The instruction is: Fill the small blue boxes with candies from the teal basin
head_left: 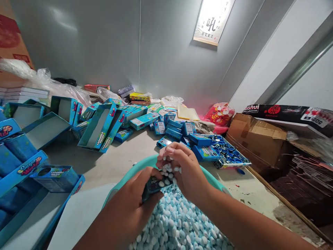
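Note:
My left hand (130, 205) is closed round a small blue candy box (154, 184), held over a teal basin (135, 170) full of white and pale blue candies (177, 222). My right hand (182, 166) is cupped just above the box, fingers curled round a handful of the same candies, some of which lie on the box's open top. Both forearms reach in from the bottom edge.
Open blue display cartons (97, 126) lie at the left and centre of the table. Small filled blue boxes (182, 133) are heaped behind the basin, beside a tray of blue caps (229, 152). A cardboard box (257, 139) stands at the right. Plastic bags line the wall.

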`<state>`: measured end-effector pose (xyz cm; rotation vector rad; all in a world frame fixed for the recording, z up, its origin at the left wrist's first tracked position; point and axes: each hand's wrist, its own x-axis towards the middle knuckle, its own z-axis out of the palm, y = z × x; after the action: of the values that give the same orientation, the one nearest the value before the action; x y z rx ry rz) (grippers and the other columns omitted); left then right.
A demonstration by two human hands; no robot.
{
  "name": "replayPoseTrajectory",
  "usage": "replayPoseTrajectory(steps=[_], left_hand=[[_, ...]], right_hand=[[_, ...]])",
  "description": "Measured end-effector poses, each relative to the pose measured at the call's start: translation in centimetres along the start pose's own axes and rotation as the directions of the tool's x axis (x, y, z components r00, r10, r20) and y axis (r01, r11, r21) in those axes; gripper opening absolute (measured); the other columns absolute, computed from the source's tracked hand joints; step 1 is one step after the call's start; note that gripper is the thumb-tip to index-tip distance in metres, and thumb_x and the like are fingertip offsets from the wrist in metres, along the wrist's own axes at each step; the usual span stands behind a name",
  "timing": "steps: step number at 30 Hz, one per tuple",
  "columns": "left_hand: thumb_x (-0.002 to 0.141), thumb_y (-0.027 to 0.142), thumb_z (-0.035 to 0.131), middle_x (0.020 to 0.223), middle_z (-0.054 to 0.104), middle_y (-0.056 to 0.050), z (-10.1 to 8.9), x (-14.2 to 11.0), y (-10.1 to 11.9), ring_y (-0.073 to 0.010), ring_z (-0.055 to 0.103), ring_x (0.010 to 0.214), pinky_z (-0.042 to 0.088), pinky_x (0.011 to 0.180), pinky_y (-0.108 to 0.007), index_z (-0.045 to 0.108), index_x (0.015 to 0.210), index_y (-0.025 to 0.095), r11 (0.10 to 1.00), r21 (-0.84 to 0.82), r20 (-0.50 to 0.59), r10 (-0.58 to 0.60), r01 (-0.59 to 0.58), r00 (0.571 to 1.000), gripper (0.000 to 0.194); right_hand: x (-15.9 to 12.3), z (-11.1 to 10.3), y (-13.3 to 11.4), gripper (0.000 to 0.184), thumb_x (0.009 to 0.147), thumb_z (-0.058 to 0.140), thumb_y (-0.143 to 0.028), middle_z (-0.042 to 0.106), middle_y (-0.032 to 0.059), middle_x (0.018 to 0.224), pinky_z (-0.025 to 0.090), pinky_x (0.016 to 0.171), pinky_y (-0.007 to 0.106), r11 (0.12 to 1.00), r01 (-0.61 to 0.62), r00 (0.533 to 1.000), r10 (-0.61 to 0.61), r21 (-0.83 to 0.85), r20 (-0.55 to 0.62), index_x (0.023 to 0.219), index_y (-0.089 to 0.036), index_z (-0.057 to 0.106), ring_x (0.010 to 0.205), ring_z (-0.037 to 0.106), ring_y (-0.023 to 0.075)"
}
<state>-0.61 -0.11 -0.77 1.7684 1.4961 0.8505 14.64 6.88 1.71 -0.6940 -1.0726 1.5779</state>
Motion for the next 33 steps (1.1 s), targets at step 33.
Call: replayPoseTrajectory(steps=[33], left_hand=[[0.101,0.034,0.046,0.141,0.053,-0.008,-0.1,0.8,-1.1,-0.0259,0.055,0.131,0.048,0.109,-0.037,0.067,0.117,0.031,0.982,0.022,-0.01,0.187,-0.187,0.982,0.026]], right_hand=[[0.1,-0.3,-0.9,0.042,0.084,0.067,-0.058,0.074,0.0075,0.088,0.05,0.089,0.039,0.998,-0.052,0.991,0.054,-0.018,0.125,0.068,-0.02,0.059,0.087,0.069,0.0236]])
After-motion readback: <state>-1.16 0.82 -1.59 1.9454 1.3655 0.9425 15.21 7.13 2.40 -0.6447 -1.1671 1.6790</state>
